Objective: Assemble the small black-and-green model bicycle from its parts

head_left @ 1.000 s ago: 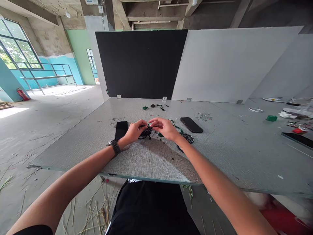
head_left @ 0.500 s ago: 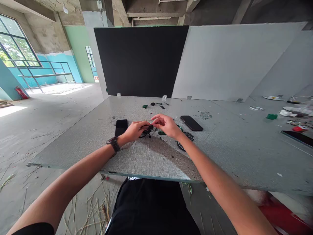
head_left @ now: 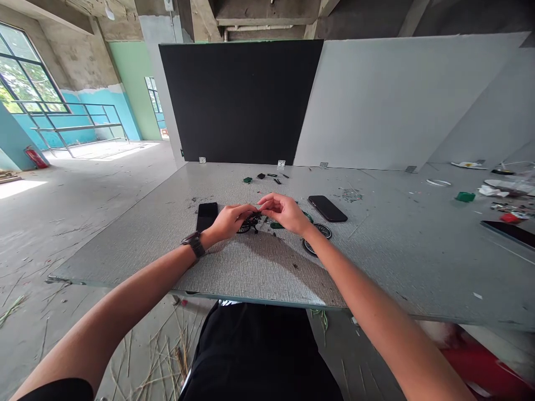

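Observation:
My left hand (head_left: pixel 229 220) is closed on a small black model bicycle part (head_left: pixel 249 224) with a spoked wheel, held low over the table. Thumb and fingertips of my right hand (head_left: pixel 286 213) are pinched at its upper end, against the left fingertips. Whether a tiny piece sits in that pinch is hidden. Two loose spoked wheels (head_left: pixel 310 247) lie by my right wrist, partly behind the forearm. A green part (head_left: pixel 276 225) rests under my right hand, and another green piece shows just beyond it.
A dark phone (head_left: pixel 207 216) lies beside my left hand, a second phone (head_left: pixel 327 208) right of my right hand. Small black and green pieces (head_left: pixel 248 180) lie farther back on the grey table (head_left: pixel 159 223). Black and white panels (head_left: pixel 242 100) stand along its back edge.
The hands stay almost in the same place, still joined at the black part. The whole view has shifted very slightly.

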Motion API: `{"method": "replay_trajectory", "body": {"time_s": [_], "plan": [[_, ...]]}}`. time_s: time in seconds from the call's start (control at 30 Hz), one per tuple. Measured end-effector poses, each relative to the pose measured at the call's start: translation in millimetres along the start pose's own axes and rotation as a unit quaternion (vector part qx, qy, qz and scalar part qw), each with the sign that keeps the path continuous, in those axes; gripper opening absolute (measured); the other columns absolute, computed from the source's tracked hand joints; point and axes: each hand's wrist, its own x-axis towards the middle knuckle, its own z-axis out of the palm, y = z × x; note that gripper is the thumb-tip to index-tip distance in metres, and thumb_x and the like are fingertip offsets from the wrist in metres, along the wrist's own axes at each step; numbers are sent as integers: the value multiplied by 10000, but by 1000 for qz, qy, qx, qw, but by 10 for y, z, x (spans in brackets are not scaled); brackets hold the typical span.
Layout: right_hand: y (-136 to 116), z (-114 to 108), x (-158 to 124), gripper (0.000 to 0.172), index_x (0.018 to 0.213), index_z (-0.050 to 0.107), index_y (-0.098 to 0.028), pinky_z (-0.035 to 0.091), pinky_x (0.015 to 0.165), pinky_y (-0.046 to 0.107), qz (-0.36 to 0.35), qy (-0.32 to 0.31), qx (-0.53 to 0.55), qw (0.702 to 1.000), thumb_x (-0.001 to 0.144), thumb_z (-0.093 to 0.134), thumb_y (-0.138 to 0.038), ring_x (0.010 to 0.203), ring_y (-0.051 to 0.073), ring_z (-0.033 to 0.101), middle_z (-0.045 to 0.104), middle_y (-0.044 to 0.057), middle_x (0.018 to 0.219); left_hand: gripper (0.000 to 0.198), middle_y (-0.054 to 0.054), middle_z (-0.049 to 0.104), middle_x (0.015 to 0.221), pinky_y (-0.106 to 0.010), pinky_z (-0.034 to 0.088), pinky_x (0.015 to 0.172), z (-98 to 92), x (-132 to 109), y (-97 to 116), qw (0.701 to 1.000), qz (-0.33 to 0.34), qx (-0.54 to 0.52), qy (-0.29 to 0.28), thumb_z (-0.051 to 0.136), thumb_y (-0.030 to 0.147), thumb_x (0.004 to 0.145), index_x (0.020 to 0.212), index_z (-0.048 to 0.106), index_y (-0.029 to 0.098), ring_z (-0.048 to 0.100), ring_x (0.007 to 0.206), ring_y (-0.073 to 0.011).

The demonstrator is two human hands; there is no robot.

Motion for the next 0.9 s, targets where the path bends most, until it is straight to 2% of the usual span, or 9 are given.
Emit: {"method": "replay_trajectory", "body": {"time_s": [0.17,0.33,0.53,0.77,0.9], "plan": [[-33,2,-5,224,965,676,-223,558,913,406,-3,4,-11,1000,839,734,-400,936,201,695,734,56,961,351,-46,769,991,-313,530,823,-19,-7,11,1000,14,14,0,488,134,915,1160,714,246,700,865,-167],[-37,-6,1,252,888,664,-215,558,892,399,-4,12,5,1000,803,766,-429,869,183,671,707,39,901,306,-45,773,974,-318,549,831,-15,-6,17,999,2,37,5,518,198,942,1155,725,272,710,872,-172],[-8,-17,13,262,874,660,-210,548,869,379,-2,15,14,1000,788,784,-424,832,166,658,692,29,883,281,-47,783,979,-325,554,841,1,-7,31,1000,-4,11,22,525,223,964,1146,735,267,719,863,-171],[4,-22,27,273,870,640,-216,544,864,383,6,8,51,999,765,811,-402,854,173,674,716,26,883,262,-31,792,988,-307,555,817,8,-12,61,998,-13,-31,45,548,173,929,1073,754,248,725,881,-164],[-2,-26,28,268,858,644,-213,542,862,377,1,12,56,998,759,819,-391,844,167,671,715,26,879,316,-37,791,979,-314,556,808,8,-27,35,998,0,-37,59,542,100,893,1073,762,237,721,871,-165]]}}
